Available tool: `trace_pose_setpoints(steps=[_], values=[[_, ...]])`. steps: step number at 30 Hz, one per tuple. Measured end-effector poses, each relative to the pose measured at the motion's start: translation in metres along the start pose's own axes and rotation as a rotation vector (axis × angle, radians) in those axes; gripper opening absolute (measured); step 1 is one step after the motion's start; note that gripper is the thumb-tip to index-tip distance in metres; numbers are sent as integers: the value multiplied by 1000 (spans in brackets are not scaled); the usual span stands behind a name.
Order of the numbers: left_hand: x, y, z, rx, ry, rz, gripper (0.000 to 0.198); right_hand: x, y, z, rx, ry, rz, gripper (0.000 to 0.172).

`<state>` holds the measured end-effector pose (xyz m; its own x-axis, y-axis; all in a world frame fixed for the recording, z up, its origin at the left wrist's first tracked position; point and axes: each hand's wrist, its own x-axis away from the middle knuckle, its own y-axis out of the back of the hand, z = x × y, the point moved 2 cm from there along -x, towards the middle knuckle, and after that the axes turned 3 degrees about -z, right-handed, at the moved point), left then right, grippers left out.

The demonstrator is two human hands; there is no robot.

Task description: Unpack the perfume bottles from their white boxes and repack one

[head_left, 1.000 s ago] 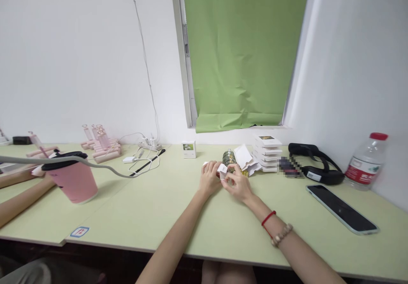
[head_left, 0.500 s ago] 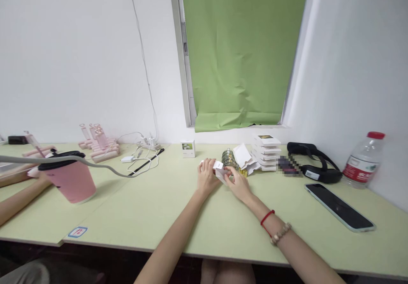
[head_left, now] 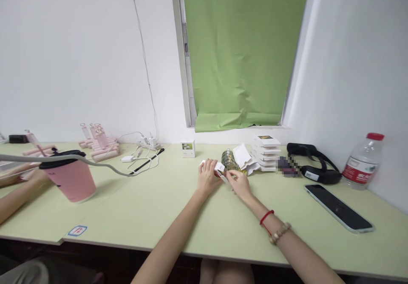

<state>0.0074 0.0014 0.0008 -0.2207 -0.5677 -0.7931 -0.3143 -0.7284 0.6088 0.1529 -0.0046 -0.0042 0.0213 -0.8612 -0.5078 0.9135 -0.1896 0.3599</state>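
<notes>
My left hand (head_left: 208, 177) is wrapped round a small white cardboard box (head_left: 219, 166) held just above the table. At the box's right end, my right hand (head_left: 239, 184) has its fingers closed on the raised flap (head_left: 227, 182); the fingertips and the inside of the box are partly hidden. Just behind the hands lies a ribbed, greenish, see-through jar or bottle (head_left: 228, 160) on its side. White folded cardboard (head_left: 242, 156) sits to its right, beside a stack of flat white boxes (head_left: 266, 153).
A small white box with a green picture (head_left: 188, 149) stands near the wall. To the right are a black headset (head_left: 320, 173), a phone (head_left: 339, 208) and a water bottle (head_left: 360, 169). A pink cup (head_left: 70, 182), cables (head_left: 148, 158) and another person's arm (head_left: 24, 194) are at left.
The flap at the box's right end has shifted, and my right fingers have moved slightly in against the box. My left hand keeps its hold on the box.
</notes>
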Motion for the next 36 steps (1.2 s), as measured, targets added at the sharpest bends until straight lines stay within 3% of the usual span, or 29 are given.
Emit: trace_pose_setpoints(steps=[4, 7, 12, 16, 18, 24, 36], values=[[0, -3, -6, -14, -38, 25, 47, -2, 2, -6, 180, -68, -118, 29], [0, -4, -7, -20, -39, 21, 45, -2, 3, -8, 221, -73, -99, 31], [1, -1, -6, -8, -150, 50, 50, -2, -4, -13, 21, -221, 20, 37], [4, -1, -14, -21, -373, 67, 54, -5, -7, -18, -141, -275, 11, 29], [5, -3, -18, -30, -408, 57, 56, -7, -8, -20, -171, -285, 6, 27], [3, -8, -21, -38, -250, 101, 57, -10, -8, -20, -227, -356, -38, 33], [-3, -4, -11, -25, -205, 132, 66, -14, -3, -25, -242, -476, -152, 42]])
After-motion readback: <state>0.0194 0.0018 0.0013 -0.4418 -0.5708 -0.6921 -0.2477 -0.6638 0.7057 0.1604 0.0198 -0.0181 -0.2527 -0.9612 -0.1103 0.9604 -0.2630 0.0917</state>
